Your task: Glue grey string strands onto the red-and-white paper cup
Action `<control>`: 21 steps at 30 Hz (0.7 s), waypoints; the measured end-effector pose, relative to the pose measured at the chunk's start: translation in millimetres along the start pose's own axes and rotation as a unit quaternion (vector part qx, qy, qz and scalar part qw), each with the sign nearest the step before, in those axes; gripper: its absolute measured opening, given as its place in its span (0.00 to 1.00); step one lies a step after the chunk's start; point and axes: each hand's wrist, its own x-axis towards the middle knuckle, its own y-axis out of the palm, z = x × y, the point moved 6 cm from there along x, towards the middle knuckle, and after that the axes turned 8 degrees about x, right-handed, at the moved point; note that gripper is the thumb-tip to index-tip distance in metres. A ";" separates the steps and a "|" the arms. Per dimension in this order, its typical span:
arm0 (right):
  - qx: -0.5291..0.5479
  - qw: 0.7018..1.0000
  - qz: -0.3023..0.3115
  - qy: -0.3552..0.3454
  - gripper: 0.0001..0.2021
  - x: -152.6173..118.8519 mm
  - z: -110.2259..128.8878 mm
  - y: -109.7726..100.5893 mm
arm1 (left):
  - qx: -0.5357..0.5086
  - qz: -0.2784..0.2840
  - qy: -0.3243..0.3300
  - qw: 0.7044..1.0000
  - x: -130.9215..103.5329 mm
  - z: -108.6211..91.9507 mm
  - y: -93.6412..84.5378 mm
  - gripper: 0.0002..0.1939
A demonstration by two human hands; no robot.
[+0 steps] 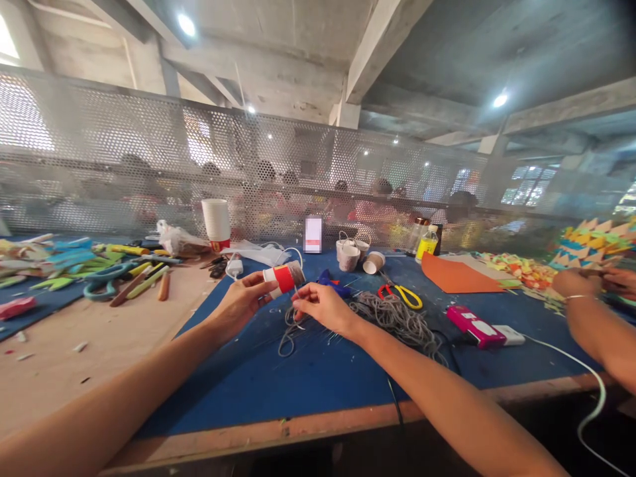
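Note:
My left hand (pixel 251 293) grips a red and white paper cup (pixel 284 279), tipped on its side above the blue mat. Grey cord is wound around one end of the cup, on the right. Close beside that end, my right hand (pixel 318 306) pinches the grey cord (pixel 294 318), whose loose loops hang down to the mat. A heap of the same cord (pixel 392 321) lies to the right of my right hand. Just behind that hand is a blue tool (pixel 335 283), partly hidden; it looks like a glue gun.
Cord-wrapped small cups (pixel 348 254) stand at the back, near yellow-handled scissors (pixel 408 297) and a yellow bottle (pixel 427 244). Stacked paper cups (pixel 216 222) and several tools (pixel 134 281) are left. Rightward lie orange paper (pixel 457 273), a pink power bank (pixel 476 326) and another person's hands (pixel 579 283).

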 end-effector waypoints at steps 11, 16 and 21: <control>-0.327 0.910 -0.108 -0.229 0.09 -14.7 43.6 -17.1 | 0.062 0.049 -0.009 0.997 -14.0 -6.2 22.2 0.13; -0.319 0.915 -0.120 -0.215 0.11 -13.4 45.2 -20.6 | 0.081 0.069 -0.007 0.994 -15.0 -4.1 22.8 0.09; -0.290 0.926 -0.143 -0.195 0.11 -10.0 43.8 -27.9 | 0.085 0.092 -0.009 0.992 -14.4 -1.1 23.3 0.12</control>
